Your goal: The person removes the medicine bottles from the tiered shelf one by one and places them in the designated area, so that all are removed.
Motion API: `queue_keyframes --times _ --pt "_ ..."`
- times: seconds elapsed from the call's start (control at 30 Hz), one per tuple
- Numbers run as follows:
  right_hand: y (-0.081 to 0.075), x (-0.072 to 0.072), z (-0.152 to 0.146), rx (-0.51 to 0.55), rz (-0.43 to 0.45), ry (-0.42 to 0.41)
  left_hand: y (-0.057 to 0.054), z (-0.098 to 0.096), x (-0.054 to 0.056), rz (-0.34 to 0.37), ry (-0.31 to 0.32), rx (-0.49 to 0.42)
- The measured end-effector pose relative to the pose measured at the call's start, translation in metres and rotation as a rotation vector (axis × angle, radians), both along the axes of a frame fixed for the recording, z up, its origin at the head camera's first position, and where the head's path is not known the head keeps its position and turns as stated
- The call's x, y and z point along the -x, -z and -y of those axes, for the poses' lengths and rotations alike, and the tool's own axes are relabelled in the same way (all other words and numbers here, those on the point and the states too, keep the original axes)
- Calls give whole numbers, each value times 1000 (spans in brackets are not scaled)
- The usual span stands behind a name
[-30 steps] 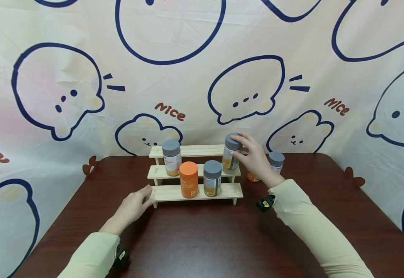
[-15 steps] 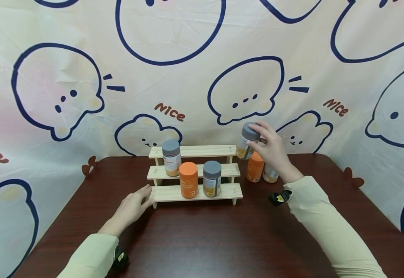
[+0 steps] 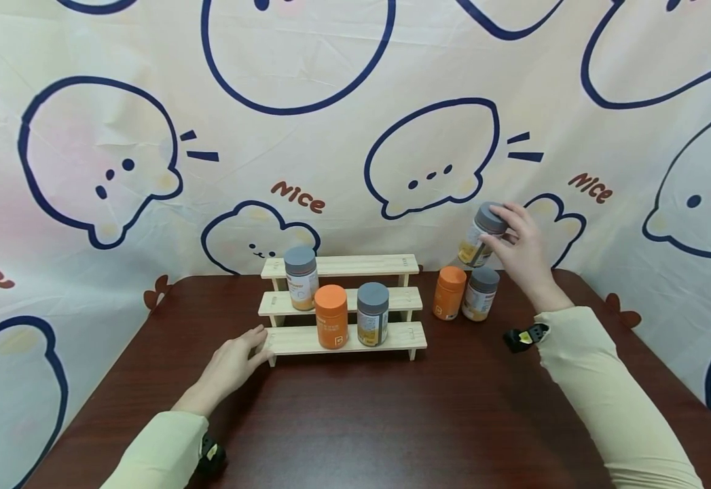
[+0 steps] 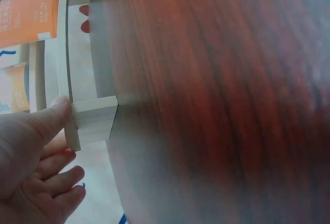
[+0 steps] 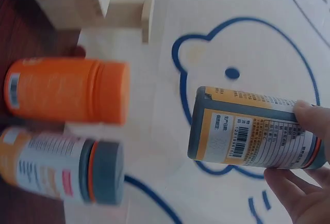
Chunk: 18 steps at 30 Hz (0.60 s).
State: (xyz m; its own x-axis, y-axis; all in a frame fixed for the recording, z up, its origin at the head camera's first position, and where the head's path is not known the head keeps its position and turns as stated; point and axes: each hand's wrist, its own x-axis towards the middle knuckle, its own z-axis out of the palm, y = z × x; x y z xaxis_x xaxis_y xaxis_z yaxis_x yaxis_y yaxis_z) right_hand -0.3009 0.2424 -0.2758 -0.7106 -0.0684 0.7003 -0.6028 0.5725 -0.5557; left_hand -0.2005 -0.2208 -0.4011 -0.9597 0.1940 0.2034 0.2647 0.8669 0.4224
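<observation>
My right hand [image 3: 521,248] grips a grey-lidded supplement bottle [image 3: 476,239] near its lid, holding it tilted in the air behind two standing bottles. In the right wrist view, that held bottle [image 5: 247,128] shows a yellow and white label with a barcode. My left hand [image 3: 233,363] holds the left end of the bottom step of a three-tier wooden display rack [image 3: 394,334]. The left wrist view shows the thumb [image 4: 54,113] on the step's end with fingers behind it. An orange bottle [image 3: 331,318] and a grey-lidded bottle [image 3: 373,316] stand on the bottom step.
Another grey-lidded bottle [image 3: 302,282] stands on the middle step, at left. Right of the rack, an orange bottle [image 3: 449,295] and a grey-lidded bottle [image 3: 480,295] stand side by side on the dark table [image 3: 355,421]. A cartoon-print cloth [image 3: 343,149] hangs behind.
My right hand has lifted the grey-lidded bottle off the right end of the middle step and carried it right, past the rack. The left hand has stayed at the rack's end.
</observation>
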Motion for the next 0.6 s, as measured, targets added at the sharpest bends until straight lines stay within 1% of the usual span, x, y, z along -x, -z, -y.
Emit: queue_keyframes --times 0.03,0.1,0.2,0.27,0.37,0.43,0.6 --pt "1 2 -4 5 -3 8 0 0 0 -2 -1 -1" --pt "5 4 -12 4 -7 54 1 0 0 -7 -2 -4" --pt "10 7 -22 -1 -21 129 1 0 0 -10 -6 -7" --pt "14 8 -28 -9 -24 194 2 0 0 -8 -7 -6" --pt "19 9 -38 -4 -18 253 2 0 0 -8 -2 -4" --pt "23 10 -44 3 -6 277 2 0 0 -9 3 -5" --pt "32 11 -56 17 28 298 0 1 0 -16 16 -3"
